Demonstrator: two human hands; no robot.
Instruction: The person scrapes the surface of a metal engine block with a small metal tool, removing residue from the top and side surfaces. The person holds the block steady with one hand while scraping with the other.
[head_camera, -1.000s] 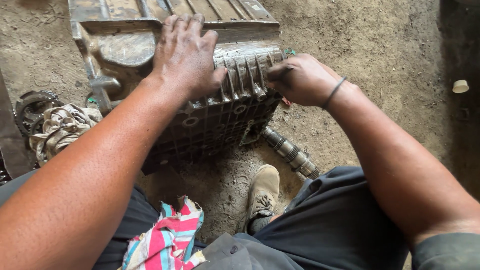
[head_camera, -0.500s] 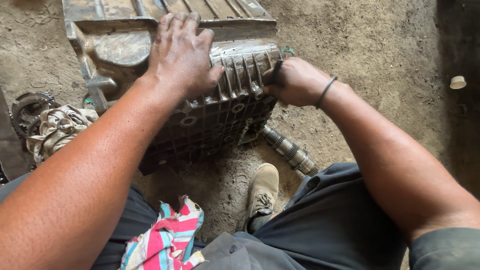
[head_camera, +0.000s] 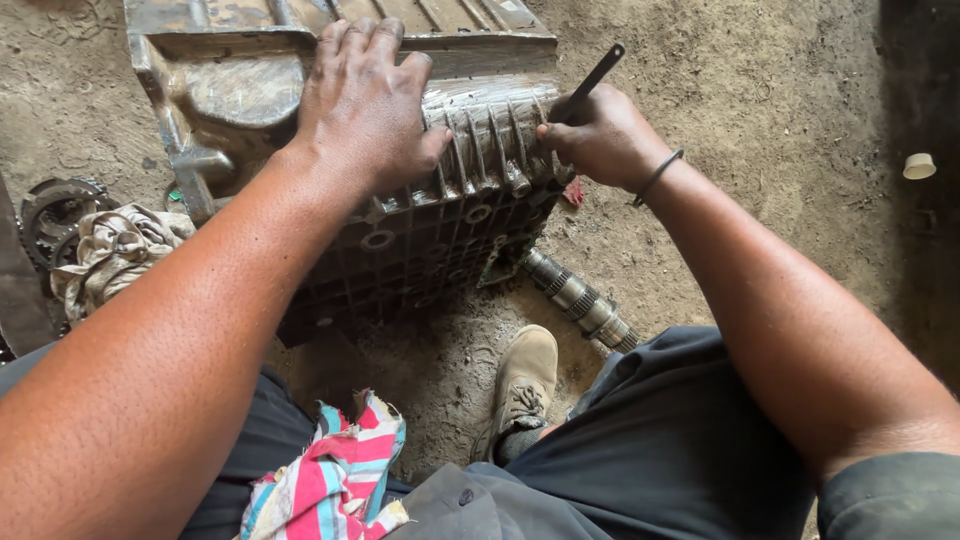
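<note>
left hand (head_camera: 365, 105): i see it laid flat, palm down, fingers spread, pressing on top of the metal casing; released rather than clenched, gripping nothing.
right hand (head_camera: 600, 135): clenched around a thin dark metal tool (head_camera: 592, 80), whose flat end sticks up and away past the knuckles; a dark band sits on the wrist.
metal casing (head_camera: 440, 220): a big cast housing, dull grey and greasy, lying on the ground in the middle of the scene, just beyond my knees. the near face carries a grid of ribs and round bolt bosses; the top right edge has a row of raised rounded fins, where the right hand meets it. the far part is a smoother, pan-like section with a rounded bulge on the left.
shaft (head_camera: 580, 300): a ribbed, stepped steel cylinder lying on the dirt just right of the casing's near corner.
rag (head_camera: 335, 480): striped cloth in pink, blue and white, crumpled on my lap, near left.
dirty cloth (head_camera: 110, 255): pale, stained, bunched at the left beside dark gear parts (head_camera: 50, 210).
shoe (head_camera: 520, 385): tan, laced, dusty, near the shaft.
ground (head_camera: 780, 120): dry packed dirt, gritty; a small pale cap (head_camera: 919, 166) sits far right.
containers: i cannot tell what lies inside the casing.
</note>
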